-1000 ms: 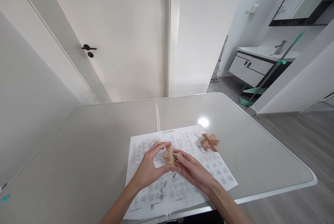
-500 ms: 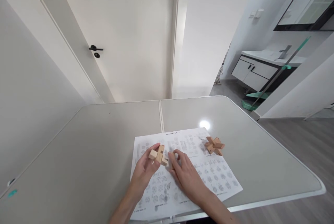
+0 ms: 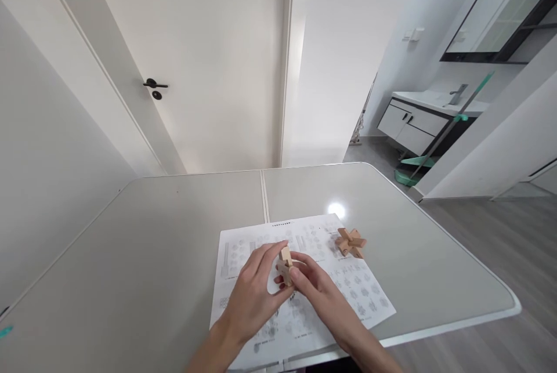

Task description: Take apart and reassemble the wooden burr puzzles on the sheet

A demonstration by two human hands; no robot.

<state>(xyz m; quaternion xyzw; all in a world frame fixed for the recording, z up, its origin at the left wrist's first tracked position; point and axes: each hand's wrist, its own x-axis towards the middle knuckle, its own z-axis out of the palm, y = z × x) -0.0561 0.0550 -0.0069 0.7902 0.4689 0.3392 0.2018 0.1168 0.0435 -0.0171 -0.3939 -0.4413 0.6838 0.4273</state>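
Note:
Light wooden puzzle blocks (image 3: 285, 265) are held together between my two hands, above a printed sheet. My left hand (image 3: 259, 286) curves round them from the left, its fingers over the far side and its thumb below. From the right, my right hand (image 3: 315, 286) grips the same blocks with its thumb on the near face. The fingers hide part of the blocks, so how they interlock cannot be made out. To the right, a second wooden puzzle (image 3: 350, 242), a star-like cluster of crossed pieces, rests at the sheet's right edge.
The white sheet (image 3: 369, 303) with printed puzzle diagrams lies on a grey table (image 3: 174, 257) with a pale rim and a centre seam. A closed door (image 3: 217, 71) stands beyond. At the right are a sink cabinet (image 3: 415, 123) and a green dustpan (image 3: 407, 177).
My hands have come together. The blocks in my left hand have turned upright, and my right hand has risen from the sheet onto them. The view has shifted slightly.

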